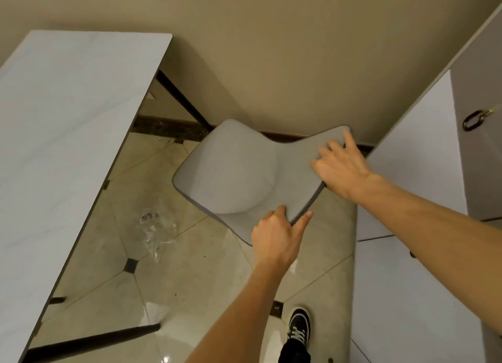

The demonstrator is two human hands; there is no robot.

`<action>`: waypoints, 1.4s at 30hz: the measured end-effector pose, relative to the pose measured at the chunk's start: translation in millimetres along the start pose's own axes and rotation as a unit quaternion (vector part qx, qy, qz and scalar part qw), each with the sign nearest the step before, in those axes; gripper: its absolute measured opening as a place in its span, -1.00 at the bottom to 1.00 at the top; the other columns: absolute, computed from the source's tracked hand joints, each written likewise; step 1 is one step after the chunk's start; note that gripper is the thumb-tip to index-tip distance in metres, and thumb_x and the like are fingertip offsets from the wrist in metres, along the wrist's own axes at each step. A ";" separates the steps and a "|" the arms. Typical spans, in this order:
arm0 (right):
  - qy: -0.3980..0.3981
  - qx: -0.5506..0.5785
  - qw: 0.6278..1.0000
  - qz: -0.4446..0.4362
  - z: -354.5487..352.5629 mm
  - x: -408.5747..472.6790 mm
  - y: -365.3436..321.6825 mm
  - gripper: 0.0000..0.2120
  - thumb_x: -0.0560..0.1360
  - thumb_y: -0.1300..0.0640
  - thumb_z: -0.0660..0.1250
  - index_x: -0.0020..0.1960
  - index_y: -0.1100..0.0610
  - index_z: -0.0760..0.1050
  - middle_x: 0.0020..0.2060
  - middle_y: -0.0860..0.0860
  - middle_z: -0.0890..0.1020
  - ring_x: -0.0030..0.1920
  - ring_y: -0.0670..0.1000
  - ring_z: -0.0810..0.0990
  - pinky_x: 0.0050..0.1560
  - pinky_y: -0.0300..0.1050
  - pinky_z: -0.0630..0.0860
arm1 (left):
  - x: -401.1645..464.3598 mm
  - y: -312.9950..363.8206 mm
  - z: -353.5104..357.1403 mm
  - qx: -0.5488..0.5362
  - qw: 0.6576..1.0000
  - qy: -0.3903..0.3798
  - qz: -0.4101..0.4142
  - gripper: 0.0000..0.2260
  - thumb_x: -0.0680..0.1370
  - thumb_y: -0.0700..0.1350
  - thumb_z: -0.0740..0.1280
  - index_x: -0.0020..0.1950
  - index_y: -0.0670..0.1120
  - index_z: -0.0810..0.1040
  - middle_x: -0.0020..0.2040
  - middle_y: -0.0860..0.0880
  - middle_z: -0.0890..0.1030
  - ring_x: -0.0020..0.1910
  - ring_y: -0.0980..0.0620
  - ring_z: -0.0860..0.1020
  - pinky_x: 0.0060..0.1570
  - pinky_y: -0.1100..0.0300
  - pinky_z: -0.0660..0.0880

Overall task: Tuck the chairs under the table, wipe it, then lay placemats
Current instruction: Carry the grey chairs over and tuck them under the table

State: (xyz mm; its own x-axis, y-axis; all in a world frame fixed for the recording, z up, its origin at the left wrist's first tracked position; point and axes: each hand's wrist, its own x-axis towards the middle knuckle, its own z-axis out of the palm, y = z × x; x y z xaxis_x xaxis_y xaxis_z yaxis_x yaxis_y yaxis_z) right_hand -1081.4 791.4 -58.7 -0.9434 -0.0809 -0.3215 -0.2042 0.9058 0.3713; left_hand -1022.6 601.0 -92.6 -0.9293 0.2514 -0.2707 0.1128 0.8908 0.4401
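Note:
A pale grey upholstered chair point(233, 172) stands on the tiled floor to the right of the white marble-look table point(62, 134), apart from it, near the beige wall. My left hand point(277, 235) grips the near edge of the chair's backrest, thumb on top and a finger along the rim. My right hand point(339, 167) grips the backrest's far end, fingers curled over its top. The chair's legs are hidden beneath the seat.
A white cabinet point(423, 189) with a dark ring handle point(472, 121) stands close on the right. Crumpled clear plastic point(156, 227) lies on the floor by the table. Black table legs point(182, 96) slant to the floor. My black shoe point(298, 327) is below.

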 end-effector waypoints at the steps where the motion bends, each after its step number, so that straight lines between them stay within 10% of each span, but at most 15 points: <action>1: 0.003 0.003 1.000 0.000 -1.7 6.5 1.8 -0.75 0.52 0.18 0.24 0.17 0.04 0.51 0.10 0.08 0.53 0.20 0.17 0.44 0.38 0.42 0.07 | 4.9 0.7 1.1 -0.008 1.000 0.003 -0.009 -0.44 0.49 0.49 0.06 -0.11 0.00 0.47 -0.21 -0.01 0.55 -0.24 -0.08 0.53 -0.22 0.01 0.51; 20: 0.064 -0.065 0.987 -0.129 -10.2 148.3 107.5 -0.65 0.42 0.23 0.10 0.12 0.17 0.53 0.06 0.18 0.55 0.17 0.25 0.45 0.24 0.19 0.30 | 131.7 50.4 -11.8 -0.235 0.972 -0.024 -0.005 -0.83 0.36 0.05 0.28 -0.25 0.01 0.33 -0.23 0.03 0.47 -0.26 -0.05 0.44 -0.27 0.17 0.30; 42: 0.108 -0.054 0.916 -0.382 -54.3 300.0 107.5 -0.64 0.44 0.27 -0.03 -0.11 0.19 0.55 -0.21 0.14 0.60 -0.19 0.20 0.56 -0.12 0.10 0.45 | 222.3 33.1 -61.5 -0.209 0.971 0.062 -0.096 -0.62 0.37 -0.03 0.30 0.18 0.00 0.60 0.02 0.10 0.64 -0.11 0.09 0.55 -0.07 0.14 0.53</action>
State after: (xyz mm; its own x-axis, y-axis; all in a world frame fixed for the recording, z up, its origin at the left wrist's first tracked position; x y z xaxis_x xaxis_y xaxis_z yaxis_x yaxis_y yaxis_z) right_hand -1400.6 842.0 -67.9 -0.5413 -0.7657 -0.3475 -0.8405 0.5048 0.1968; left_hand -1247.0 663.0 -85.6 -0.9569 0.0251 -0.2893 -0.1962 0.6786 0.7078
